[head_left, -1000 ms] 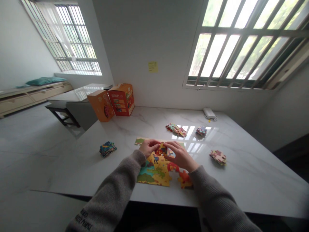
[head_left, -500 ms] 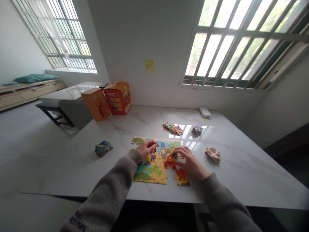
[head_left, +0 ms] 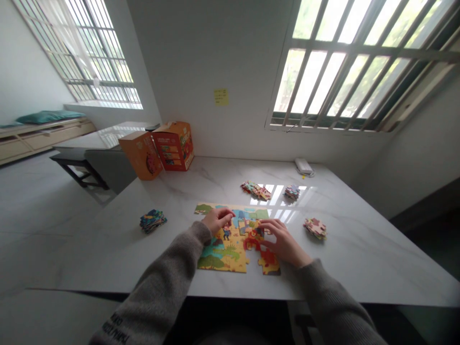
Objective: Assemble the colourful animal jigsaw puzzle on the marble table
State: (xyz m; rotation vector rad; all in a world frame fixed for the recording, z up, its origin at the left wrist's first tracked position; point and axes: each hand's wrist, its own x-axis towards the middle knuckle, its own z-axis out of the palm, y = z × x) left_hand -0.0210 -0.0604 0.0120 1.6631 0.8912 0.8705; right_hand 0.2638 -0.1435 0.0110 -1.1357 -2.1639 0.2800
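Observation:
A partly assembled jigsaw puzzle (head_left: 224, 258) with a yellow, green and blue animal scene lies flat before me. Over its upper left part is my left hand (head_left: 217, 221), thumb and fingers drawn together; whatever may be between the fingertips is hidden. My right hand (head_left: 283, 243) reaches in from the right, its thumb and fingers around a red and yellow puzzle piece (head_left: 254, 235) at the puzzle's right side. Below that hand, a joined red and yellow section (head_left: 269, 262) sits apart from the main part, with white tabletop showing between them.
Piles of puzzle pieces lie around: a dark blue pile (head_left: 153, 221) at left, a mixed pile (head_left: 256, 190) and a small pile (head_left: 292, 192) behind, a pinkish pile (head_left: 315, 229) at right. Orange boxes (head_left: 174, 146) stand back left. A white device (head_left: 304, 166) sits near the wall.
The red and yellow piece at my right fingertips has shifted slightly toward me, closing the pale gap in the red area. My left hand has stayed nearly still; the view has shifted slightly.

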